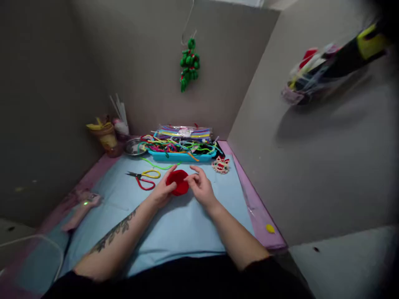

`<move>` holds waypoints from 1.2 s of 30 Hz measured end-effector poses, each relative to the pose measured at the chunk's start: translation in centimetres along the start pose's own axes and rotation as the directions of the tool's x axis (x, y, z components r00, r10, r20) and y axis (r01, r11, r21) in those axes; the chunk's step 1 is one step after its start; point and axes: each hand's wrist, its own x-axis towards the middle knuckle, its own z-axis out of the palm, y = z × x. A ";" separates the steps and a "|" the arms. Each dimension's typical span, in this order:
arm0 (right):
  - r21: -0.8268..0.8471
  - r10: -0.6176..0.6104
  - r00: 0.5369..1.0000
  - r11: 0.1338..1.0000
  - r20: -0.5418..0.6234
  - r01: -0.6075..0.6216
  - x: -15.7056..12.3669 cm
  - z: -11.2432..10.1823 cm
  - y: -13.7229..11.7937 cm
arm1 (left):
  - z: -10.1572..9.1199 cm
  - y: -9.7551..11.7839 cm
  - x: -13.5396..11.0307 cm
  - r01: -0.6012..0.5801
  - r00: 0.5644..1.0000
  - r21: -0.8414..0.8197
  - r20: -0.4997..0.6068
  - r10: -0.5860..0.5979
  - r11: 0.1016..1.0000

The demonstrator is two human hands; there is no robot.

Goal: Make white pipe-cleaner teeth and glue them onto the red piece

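Note:
A red, round, shallow piece (pixel 180 181) is held over the blue cloth in front of me. It looks bowl-like, but I cannot make out its material. My left hand (pixel 161 192) is closed on its left side, thumb across the front. The fingers of my right hand (pixel 202 190) are pinched at its right edge, with the index finger raised; whether they grip the edge or something tiny there is too blurred to tell. Left of the hands lie scissors (pixel 141 177) with one yellow and one red handle. A bright green pipe cleaner (pixel 156 166) lies just behind them.
A blue tray (pixel 183 158) heaped with colourful pipe cleaners stands at the back, a metal bowl (pixel 134 146) beside it. A pink glue gun (pixel 82 209) lies left. A lion-like face ornament (pixel 220 165) lies right. A green tree-shaped ornament (pixel 190 64) hangs on the wall.

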 end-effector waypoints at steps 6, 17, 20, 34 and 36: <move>-0.382 -0.180 0.971 0.895 0.158 0.228 -0.2 -0.9 -1.1 | 0.6 0.3 0.4 0.079 0.973 -0.227 -0.193 -0.124 0.971; -0.497 -0.043 0.918 0.830 0.394 0.252 -0.5 1.8 -2.5 | 1.6 0.8 0.6 0.147 0.865 -0.284 -0.428 -0.262 0.947; -0.499 -0.052 0.913 0.824 0.405 0.268 -0.6 1.8 -2.7 | 1.5 1.2 0.5 0.142 0.872 -0.260 -0.424 -0.245 0.955; -0.567 -0.032 0.898 0.765 0.440 0.305 -0.9 3.0 -3.8 | 1.0 0.5 0.6 0.292 0.885 -0.259 -0.292 -0.362 0.921; -0.563 -0.036 0.884 0.759 0.466 0.328 -0.8 3.1 -4.0 | 0.8 0.3 0.6 0.304 0.879 -0.241 -0.301 -0.369 0.922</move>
